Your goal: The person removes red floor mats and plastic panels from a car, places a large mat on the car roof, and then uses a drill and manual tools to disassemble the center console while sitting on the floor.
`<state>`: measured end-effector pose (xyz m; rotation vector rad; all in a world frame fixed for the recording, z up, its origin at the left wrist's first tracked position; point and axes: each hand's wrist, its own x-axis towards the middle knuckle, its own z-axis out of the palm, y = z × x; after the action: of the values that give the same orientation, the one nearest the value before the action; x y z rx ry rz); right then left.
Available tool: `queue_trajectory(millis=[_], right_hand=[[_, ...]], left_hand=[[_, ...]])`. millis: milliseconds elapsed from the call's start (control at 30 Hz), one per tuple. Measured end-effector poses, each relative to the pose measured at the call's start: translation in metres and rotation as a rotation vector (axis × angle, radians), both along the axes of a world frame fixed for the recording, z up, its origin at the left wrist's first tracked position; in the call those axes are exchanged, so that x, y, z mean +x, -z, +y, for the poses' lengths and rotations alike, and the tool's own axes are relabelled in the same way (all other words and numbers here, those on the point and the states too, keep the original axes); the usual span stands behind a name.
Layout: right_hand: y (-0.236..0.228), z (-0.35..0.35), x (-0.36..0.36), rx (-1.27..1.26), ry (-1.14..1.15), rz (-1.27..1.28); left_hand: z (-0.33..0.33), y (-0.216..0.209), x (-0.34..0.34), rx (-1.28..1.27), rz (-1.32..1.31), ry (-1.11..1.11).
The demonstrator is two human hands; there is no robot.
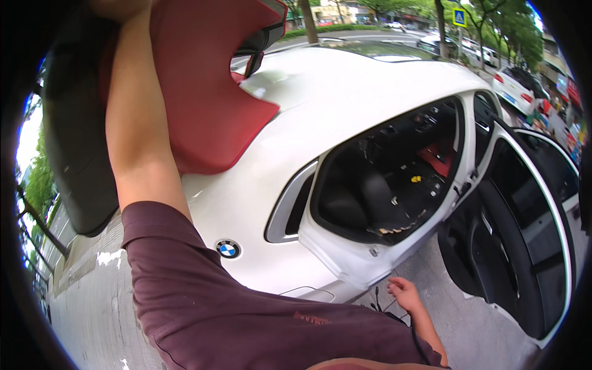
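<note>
Red mat (203, 92) upper left, edge over white car (345, 92).
Left hand (120, 8) at frame top, fingers: can't tell. Right hand (405, 295) lower right, fingers loosely apart, open gap toward door (527, 240). Yellow item (416, 179) in cabin (367, 194).

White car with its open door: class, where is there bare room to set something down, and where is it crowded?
Bare grey paving lies between the right hand and the open black-lined white door. Curved white bodywork is free between the curved red panel and the dark doorway. Crowded: upper left, where left hand, red panel and large black panel bunch together.
</note>
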<state>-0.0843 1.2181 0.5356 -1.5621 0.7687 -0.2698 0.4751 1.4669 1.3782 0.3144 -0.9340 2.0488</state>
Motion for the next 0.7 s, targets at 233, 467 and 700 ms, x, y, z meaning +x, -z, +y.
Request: queue_trajectory(millis=[233,467,700], right_hand=[[0.161,-0.009,-0.134,0.381,0.531,0.274],[0.236,0.021,-0.125,0.446,0.381,0.480],[0.295,-0.023,-0.069,-0.024,-0.135,0.615]], left_hand=[[-0.047,0.077,0.124,0.444,1.521,-0.994],[0.023,0.104,0.019,0.932,1.219,-1.282],[0.135,0.340,-0.093,0.780,1.400,-1.302]])
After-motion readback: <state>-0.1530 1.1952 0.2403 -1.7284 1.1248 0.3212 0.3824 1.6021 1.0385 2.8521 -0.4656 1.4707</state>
